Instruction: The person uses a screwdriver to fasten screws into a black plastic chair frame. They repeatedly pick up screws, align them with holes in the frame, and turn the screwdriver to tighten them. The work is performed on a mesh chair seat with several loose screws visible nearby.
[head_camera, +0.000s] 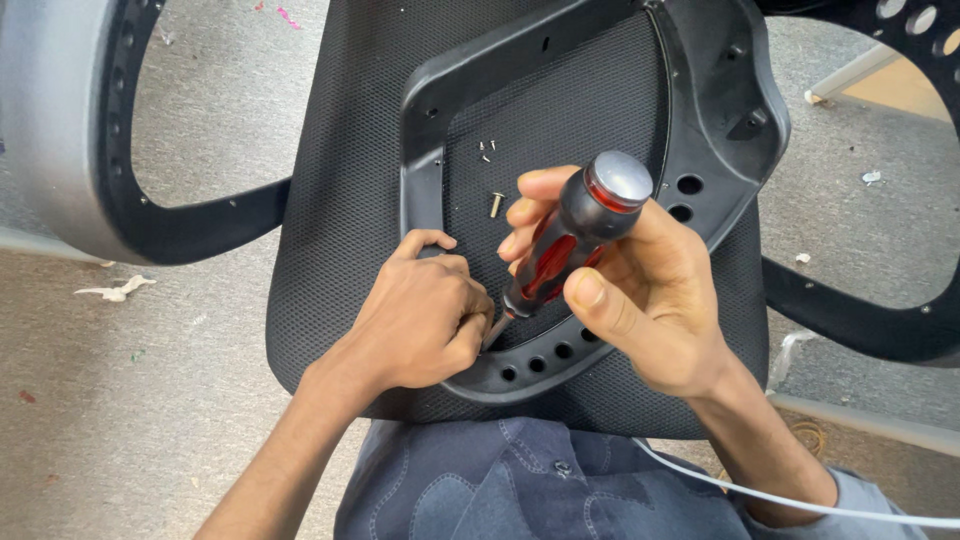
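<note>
While my right hand (640, 300) is wrapping its fingers round the screwdriver (575, 240), my left hand (425, 320) is clamping shut on the frame (720, 120) lying on the seat (340, 180). Handle's looking rigid, light; frame stiff, best gripped by its rim.

Open mesh inside the black plastic frame (700, 130) toward the seat cushion's (340, 200) far edge, broken only by a loose bolt (496, 203) and small screws (486, 150), near rim crowded by both hands and the screwdriver (570, 245), curved armrests (120, 200) flanking both side edges.
</note>
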